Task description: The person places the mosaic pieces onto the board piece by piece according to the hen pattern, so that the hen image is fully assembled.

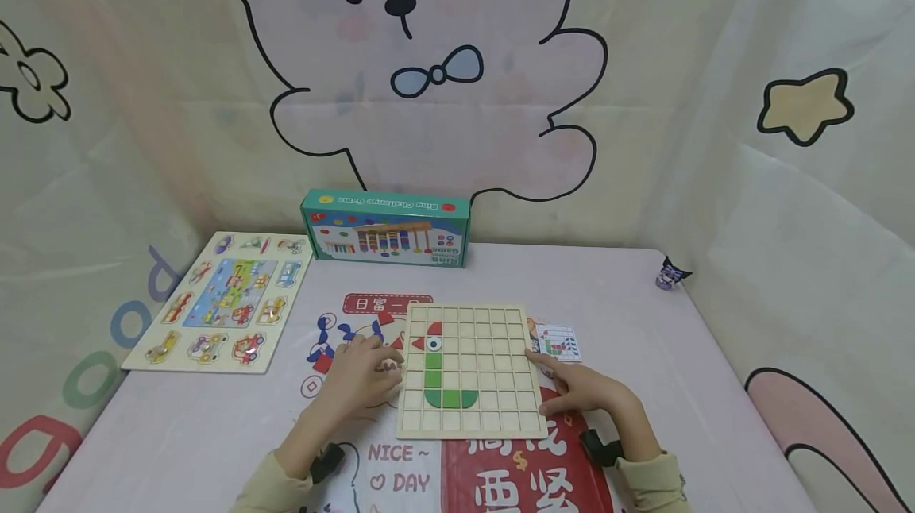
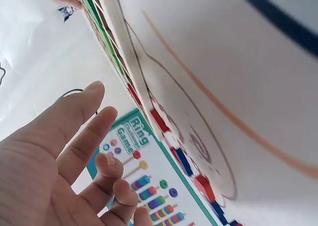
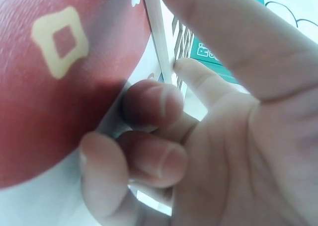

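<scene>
Pink table (image 1: 643,322) carries the grid board (image 1: 468,370) near me. My right hand (image 1: 586,390) pinches its right edge; my left hand (image 1: 360,376), fingers relaxed, rests at its left beside loose pieces (image 1: 325,342). I judge I am choosing a piece; next needs a precise pinch.

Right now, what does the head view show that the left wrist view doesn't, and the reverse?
Head only: the whole wooden grid board with its green, red and eye pieces, the right hand at the board's right edge, the vehicle puzzle, the pattern card and both sleeves.

Left wrist only: the left hand's palm side, fingers loosely spread and holding nothing, plus a side-on look at the board's edge.

Both: the left hand, the board, the loose red and blue pieces beside it, and the teal Ring Challenge Game box.
</scene>
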Available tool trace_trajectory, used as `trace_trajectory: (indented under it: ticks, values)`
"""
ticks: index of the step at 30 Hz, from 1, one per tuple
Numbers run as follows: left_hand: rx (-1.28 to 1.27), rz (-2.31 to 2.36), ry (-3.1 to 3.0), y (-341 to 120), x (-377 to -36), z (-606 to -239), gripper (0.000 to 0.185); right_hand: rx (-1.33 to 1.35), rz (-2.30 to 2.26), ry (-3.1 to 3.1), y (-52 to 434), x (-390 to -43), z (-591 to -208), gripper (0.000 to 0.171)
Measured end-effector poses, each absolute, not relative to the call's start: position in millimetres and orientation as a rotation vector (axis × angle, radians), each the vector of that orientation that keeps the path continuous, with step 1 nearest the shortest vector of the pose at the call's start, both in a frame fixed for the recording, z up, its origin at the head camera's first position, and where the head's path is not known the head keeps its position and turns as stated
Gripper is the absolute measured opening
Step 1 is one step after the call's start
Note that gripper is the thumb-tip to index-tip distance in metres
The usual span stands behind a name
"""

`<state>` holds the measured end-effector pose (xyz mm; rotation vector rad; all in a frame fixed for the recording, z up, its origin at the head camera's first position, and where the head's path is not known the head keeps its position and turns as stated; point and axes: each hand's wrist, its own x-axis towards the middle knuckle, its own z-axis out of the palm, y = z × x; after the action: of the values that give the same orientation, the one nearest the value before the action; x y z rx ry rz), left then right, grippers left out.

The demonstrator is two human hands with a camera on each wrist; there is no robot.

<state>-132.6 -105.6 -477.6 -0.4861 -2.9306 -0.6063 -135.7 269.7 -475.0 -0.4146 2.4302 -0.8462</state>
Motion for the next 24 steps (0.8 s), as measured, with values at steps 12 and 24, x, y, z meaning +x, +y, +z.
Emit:
trace_trajectory:
  ticks: [12,24]
  values:
    - [-0.372,-0.594,-2.967,-143.3,-140.2,-486.1,0.021,-0.422,-0.853,2.417,270.7,-135.9,-475.3,0.087]
    - [-0.310,-0.519,-2.952,-161.6,-154.4,-486.9,0.020,-0.417,-0.849,2.422,269.5,-135.0,-473.9,0.086]
